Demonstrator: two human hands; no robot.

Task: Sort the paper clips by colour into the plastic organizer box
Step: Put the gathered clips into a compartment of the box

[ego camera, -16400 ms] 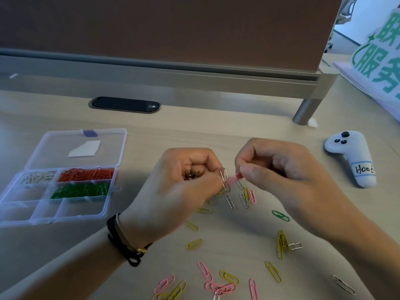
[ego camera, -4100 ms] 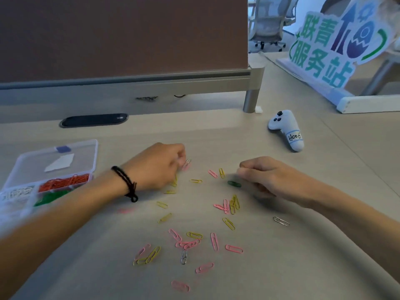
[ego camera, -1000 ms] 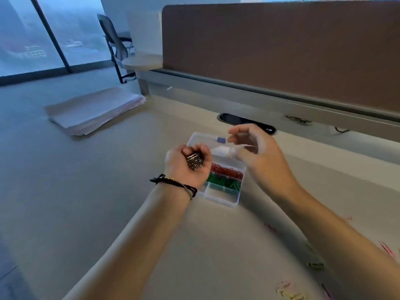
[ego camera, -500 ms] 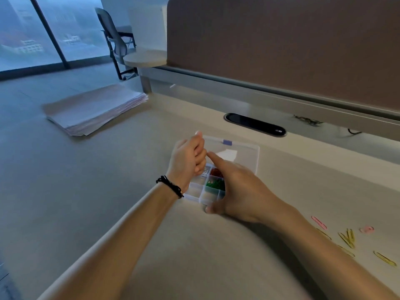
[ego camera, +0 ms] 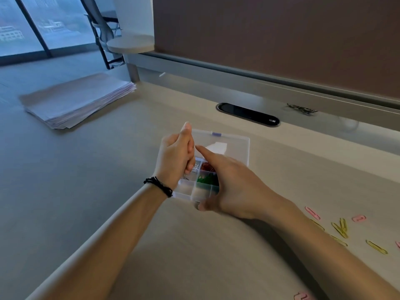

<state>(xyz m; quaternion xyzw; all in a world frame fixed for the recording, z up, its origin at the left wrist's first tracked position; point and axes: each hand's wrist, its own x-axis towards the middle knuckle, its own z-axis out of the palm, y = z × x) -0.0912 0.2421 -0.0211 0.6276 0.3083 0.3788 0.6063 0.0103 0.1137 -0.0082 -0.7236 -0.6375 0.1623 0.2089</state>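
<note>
The clear plastic organizer box (ego camera: pixel 236 146) lies open on the desk, lid folded back. Red clips (ego camera: pixel 206 166) and green clips (ego camera: pixel 205 179) fill two compartments; pale silver clips (ego camera: pixel 197 164) sit in the one to their left. My left hand (ego camera: pixel 175 156) hovers over the box's left side as a curled fist, thumb up, with a glint of silver clips under its fingers. My right hand (ego camera: pixel 233 185) lies across the box's right half, index finger stretched towards the left fist, thumb at the front rim. Loose pink clips (ego camera: pixel 312 212) and yellow clips (ego camera: pixel 341 228) lie at far right.
A stack of papers (ego camera: pixel 78 100) lies at the far left of the desk. A black cable slot (ego camera: pixel 247 114) sits behind the box, below the brown partition (ego camera: pixel 281 40). An office chair (ego camera: pixel 101 29) stands beyond the desk.
Over the last second my left fist turned palm-down over the box's left compartments, hiding the silver clips. My right hand dropped from above the lid onto the box.
</note>
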